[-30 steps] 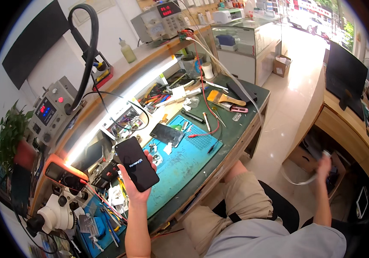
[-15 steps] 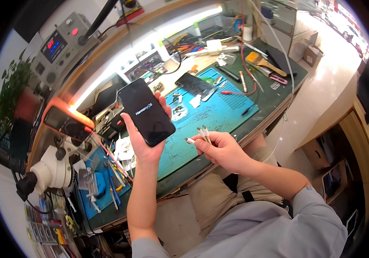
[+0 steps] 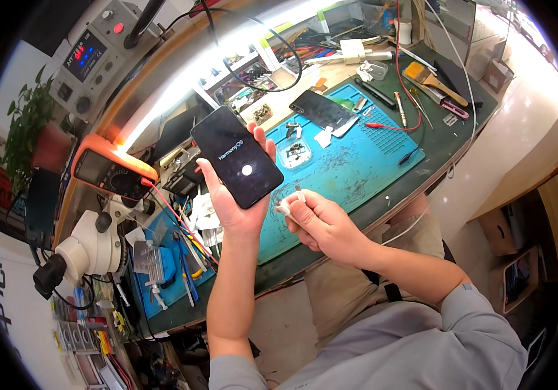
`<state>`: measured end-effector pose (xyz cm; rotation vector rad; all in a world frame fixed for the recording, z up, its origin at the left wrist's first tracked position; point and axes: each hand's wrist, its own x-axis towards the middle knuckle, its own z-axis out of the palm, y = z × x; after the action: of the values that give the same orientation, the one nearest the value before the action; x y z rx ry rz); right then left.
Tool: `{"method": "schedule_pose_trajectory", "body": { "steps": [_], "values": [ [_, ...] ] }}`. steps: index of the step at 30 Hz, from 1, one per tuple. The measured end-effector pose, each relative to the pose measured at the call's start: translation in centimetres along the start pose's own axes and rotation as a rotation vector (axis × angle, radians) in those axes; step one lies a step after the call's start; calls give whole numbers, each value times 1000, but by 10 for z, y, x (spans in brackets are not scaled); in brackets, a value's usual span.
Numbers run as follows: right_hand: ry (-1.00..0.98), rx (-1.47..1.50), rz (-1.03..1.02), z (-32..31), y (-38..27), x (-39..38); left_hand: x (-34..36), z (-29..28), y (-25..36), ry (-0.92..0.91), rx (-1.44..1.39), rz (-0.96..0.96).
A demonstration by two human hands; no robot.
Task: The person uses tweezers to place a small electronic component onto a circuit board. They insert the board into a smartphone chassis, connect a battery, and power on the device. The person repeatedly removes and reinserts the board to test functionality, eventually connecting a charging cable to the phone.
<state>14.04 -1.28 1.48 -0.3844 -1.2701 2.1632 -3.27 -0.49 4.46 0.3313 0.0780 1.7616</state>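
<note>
My left hand (image 3: 242, 218) holds a black smartphone (image 3: 238, 159) from below, fingers along its right edge and thumb at its left. White lettering and a round white spot show on its dark screen. Right of the phone, my right hand (image 3: 324, 224) pinches the white plugs of a multi-headed charging cable (image 3: 285, 207), with metal tips pointing toward the phone but apart from it. A thin white cord (image 3: 415, 229) runs off beyond that hand. Beneath both hands lies a blue repair mat (image 3: 350, 175). Another dark phone (image 3: 323, 112) rests on it, beside a small clear tray of parts (image 3: 294, 153).
An orange multimeter (image 3: 111, 170) and a white microscope (image 3: 87, 247) stand at the left. Behind them is a bench power supply (image 3: 90, 62). Tools cover a smaller blue mat (image 3: 162, 296). At the right lie a brush (image 3: 431, 81) and a red test lead (image 3: 392, 127).
A round white spot has appeared on the phone's screen. My right hand has turned, so fewer plugs show. The whole view has shifted, with both hands now a little further right.
</note>
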Motion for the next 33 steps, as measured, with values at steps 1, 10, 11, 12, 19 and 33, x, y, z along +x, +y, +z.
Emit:
{"method": "schedule_pose_trajectory", "body": {
  "steps": [1, 10, 11, 12, 19, 33],
  "values": [
    [0, -27, -2, 1, -3, 1, 0, 0, -1, -3, 3, 1],
    [-9, 118, -4, 0, -1, 3, -3, -2, -2, 16, 72, 78],
    [9, 126, -11, 1, 0, 3, -2, -7, 0, 10, 61, 87],
    [28, 133, -20, 2, 1, 4, -2, -10, 1, 3, 49, 95],
    [16, 37, -14, 0, 7, 18, -3, -11, -4, 92, 188, 139],
    [24, -18, 3, 0, 0, 14, -4, -8, -7, -39, 233, 170]
  ]
}}
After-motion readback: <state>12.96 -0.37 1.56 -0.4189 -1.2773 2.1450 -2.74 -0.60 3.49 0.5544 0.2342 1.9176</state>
